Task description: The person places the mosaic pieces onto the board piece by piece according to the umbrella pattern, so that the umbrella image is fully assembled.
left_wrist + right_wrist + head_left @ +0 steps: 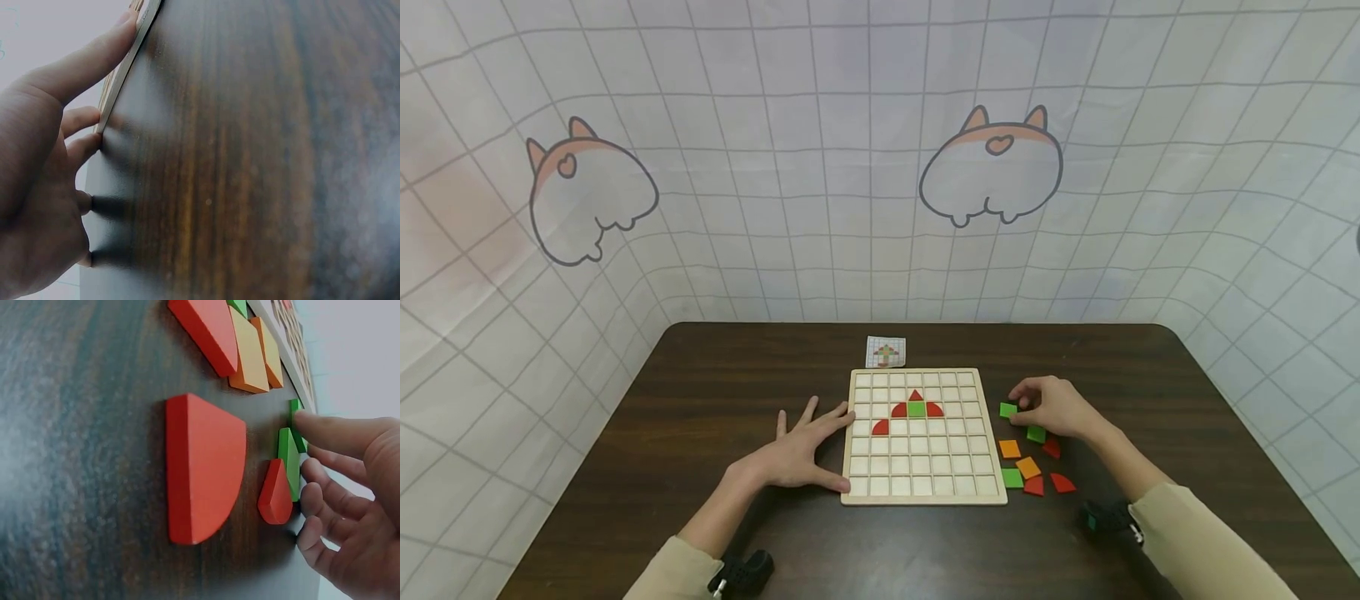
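Note:
A wooden grid board (925, 503) lies flat on the dark table. Set in its cells are a red triangle (915, 396), a green square (916, 409) and several red quarter-circle tiles (881, 427). With fingers spread, my left hand (793, 454) rests at the board's left edge, thumb and index finger touching the frame. Right of the board, my right hand (1054, 407) pinches a green square tile (1008, 410) between thumb and fingers. In the right wrist view, the thumb presses on that green tile (295, 412), and the other fingers curl beside it.
Near the right hand lie loose tiles: green squares (1012, 478), orange squares (1028, 467) and red quarter-circles (1063, 482). A small pattern card (886, 352) sits behind the board. A white grid-patterned curtain (820, 167) surrounds the table (737, 358) at the back and sides.

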Available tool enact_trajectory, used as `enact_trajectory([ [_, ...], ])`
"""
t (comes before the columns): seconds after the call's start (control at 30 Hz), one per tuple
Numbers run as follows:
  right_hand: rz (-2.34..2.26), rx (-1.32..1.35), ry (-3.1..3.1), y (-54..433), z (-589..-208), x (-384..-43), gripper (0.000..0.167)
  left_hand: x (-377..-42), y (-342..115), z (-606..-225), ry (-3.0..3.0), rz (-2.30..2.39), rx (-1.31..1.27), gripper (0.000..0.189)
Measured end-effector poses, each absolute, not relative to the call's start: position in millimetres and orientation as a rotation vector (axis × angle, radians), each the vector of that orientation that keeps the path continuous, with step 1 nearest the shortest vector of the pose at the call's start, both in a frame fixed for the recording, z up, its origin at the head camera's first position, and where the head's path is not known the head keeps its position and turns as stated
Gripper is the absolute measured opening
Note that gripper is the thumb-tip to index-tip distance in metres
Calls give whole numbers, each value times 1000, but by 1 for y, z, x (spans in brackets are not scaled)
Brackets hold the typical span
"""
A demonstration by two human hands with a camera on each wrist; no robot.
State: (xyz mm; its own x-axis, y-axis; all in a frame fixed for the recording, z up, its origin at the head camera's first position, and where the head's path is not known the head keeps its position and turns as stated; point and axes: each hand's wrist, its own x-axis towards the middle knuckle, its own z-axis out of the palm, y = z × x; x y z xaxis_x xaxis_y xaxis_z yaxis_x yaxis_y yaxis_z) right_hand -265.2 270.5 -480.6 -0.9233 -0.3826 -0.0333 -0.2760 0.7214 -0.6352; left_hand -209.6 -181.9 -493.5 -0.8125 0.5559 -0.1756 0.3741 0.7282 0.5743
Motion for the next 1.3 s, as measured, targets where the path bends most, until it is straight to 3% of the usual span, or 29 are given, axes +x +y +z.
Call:
enact_trajectory([
  [0.6,-991,-543,2786,267,-481,-261,21,-207,-183,-486,2581,785,723,102],
  [1.3,-1027,-581,2747,263,-474,-267,24,-206,-180,-486,2583,774,714,101],
])
